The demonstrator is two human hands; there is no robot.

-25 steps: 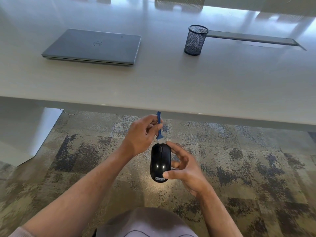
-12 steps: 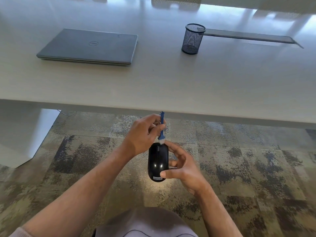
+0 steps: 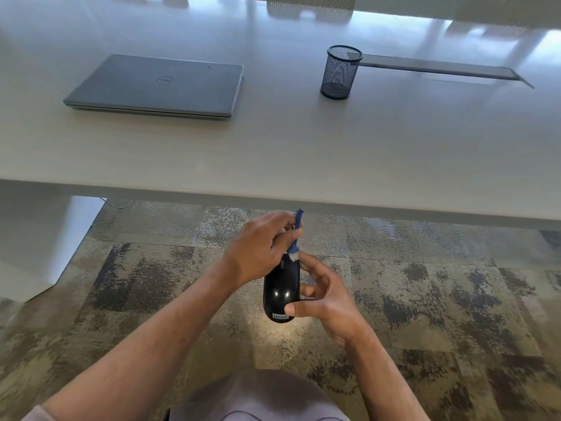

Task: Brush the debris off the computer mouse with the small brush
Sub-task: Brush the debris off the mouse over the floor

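Mouse (image 3: 281, 287) sits low centre of frame, held above the carpet (image 3: 425, 284), w/ right hand (image 3: 328, 302) gripping it: thumb on near end, fingers curled round its right side. Left hand (image 3: 261, 250) pinches the blue brush (image 3: 296, 235), bristles down, touching mouse's far end. Desk (image 3: 303, 153) fills upper frame: shut laptop (image 3: 158, 86) upper left, mesh cup (image 3: 340, 72) upper centre-right.
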